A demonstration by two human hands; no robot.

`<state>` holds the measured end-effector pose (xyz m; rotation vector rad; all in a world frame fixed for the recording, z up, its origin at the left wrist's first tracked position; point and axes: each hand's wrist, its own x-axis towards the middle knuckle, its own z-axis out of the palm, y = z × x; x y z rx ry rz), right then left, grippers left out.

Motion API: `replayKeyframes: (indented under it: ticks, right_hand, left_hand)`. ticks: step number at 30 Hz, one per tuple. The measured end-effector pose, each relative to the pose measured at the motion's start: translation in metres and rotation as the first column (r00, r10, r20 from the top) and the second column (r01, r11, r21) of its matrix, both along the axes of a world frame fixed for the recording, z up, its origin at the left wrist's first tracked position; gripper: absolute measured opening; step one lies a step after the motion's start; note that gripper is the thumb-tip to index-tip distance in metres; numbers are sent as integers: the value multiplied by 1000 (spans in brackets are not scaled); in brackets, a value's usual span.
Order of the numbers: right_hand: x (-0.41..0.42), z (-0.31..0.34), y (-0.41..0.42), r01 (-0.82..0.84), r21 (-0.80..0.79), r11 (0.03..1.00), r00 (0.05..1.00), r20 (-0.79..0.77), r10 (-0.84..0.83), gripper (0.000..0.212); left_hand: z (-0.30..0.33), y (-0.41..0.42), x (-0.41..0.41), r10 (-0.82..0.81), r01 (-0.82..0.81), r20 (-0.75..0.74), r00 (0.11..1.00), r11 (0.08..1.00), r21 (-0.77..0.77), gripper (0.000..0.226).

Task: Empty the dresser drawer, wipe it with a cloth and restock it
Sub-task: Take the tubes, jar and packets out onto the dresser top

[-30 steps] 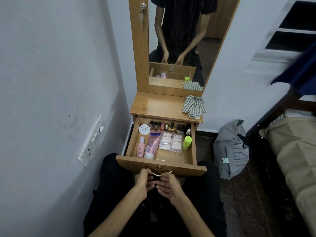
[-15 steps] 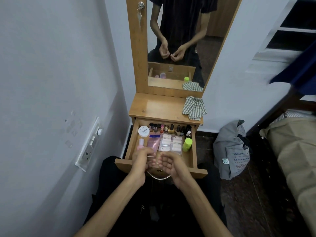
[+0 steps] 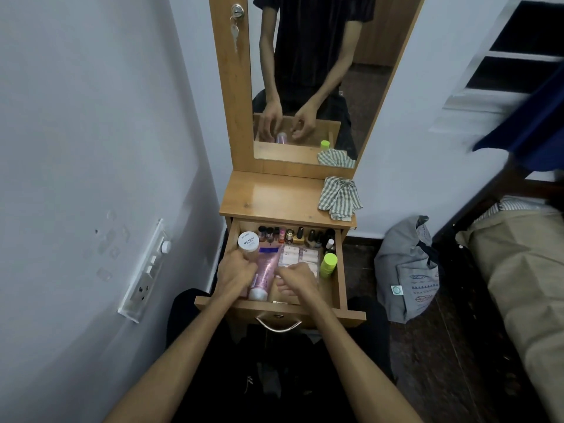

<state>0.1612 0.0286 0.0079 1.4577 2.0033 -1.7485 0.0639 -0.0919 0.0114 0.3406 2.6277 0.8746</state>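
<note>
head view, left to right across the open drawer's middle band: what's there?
left hand → pink tube → right hand → lime-capped bottle → drawer right wall. Flat packets behind the right hand overlap it, so left out.

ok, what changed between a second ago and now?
Both hands left the drawer handle and moved up into the open drawer. The left hand now lies over the small pink bottle beside the pink tube; the right hand is curled at the clear packets. Grip unclear. Cloth, nail polishes and green bottle are unmoved.
</note>
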Motion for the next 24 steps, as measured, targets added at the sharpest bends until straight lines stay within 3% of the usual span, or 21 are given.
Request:
replayKeyframes:
  ticks: [2, 5, 10, 13, 19, 24]
  right_hand:
    - [-10, -11, -5, -80, 123, 989, 994, 87, 69, 29]
    - [-24, -34, -12, -181, 174, 968, 973, 174, 151, 39]
    - [-35, -61, -17, -216, 182, 959, 955, 246, 168, 69]
    - [-38, -61, -18, -207, 148, 967, 958, 232, 170, 64]
    - [-28, -14, -25, -180, 117, 977, 967, 206, 153, 28]
    - [-21, -13, -20, -179, 144, 973, 972, 179, 152, 37]
  left_hand:
    - [-4, -4, -6, -102, 88, -86, 991, 984, -152, 14]
    - [-5, -2, -8, -227, 193, -72, 971, 926, -323, 16]
    - [-14, 1, -8, -301, 264, -39, 953, 885, -383, 17]
    - [-18, 2, -5, -307, 275, -36, 951, 892, -358, 9]
    - [-19, 2, -6, -325, 311, 21, 945, 881, -357, 10]
    - [-15, -1, 1, -211, 208, 20, 977, 940, -271, 21]
